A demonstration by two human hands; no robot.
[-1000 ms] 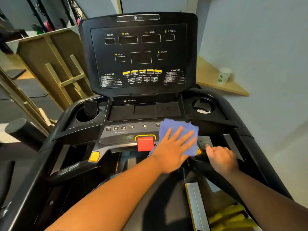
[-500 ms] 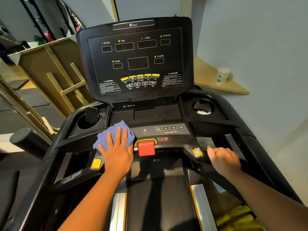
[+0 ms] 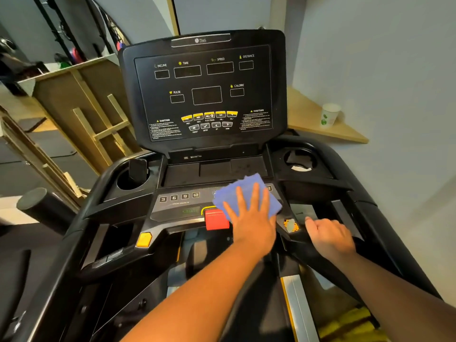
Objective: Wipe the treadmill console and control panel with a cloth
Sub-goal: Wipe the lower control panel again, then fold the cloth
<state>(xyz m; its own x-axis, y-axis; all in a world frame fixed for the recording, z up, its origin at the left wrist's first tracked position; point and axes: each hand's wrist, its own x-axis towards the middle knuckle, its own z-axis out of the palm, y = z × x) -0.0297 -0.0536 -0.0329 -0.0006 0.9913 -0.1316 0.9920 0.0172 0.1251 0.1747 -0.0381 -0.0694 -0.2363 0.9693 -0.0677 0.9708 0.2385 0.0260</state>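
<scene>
Centrally, the person's left hand (image 3: 251, 218) lies flat, fingers spread, pressing a blue cloth (image 3: 246, 193) onto the right half of the treadmill's lower control panel (image 3: 177, 206), just right of the red stop button (image 3: 216, 219) and touching its edge. The cloth covers most of the right-hand row of number keys; the left-hand row, marked 3, 6, 9 and 12 (image 3: 179, 196), is exposed. The right hand (image 3: 329, 236) is curled closed around the black right handlebar (image 3: 308, 253), knuckles up, beside a small orange button (image 3: 291, 225). A matching orange button (image 3: 144, 239) sits on the left handlebar. Above the panel the upright console display (image 3: 204, 90) stands tilted back, with dark readout windows labelled incline, time, speed, distance, pulse and calorie, and a cluster of yellow and grey keys (image 3: 209, 120) below them. A dark object stands in the left cup holder (image 3: 132, 178); the right cup holder (image 3: 299, 159) shows something pale at its bottom. On a wooden corner shelf (image 3: 318, 127) to the right stands a white paper cup (image 3: 329, 114) with a green mark.
</scene>
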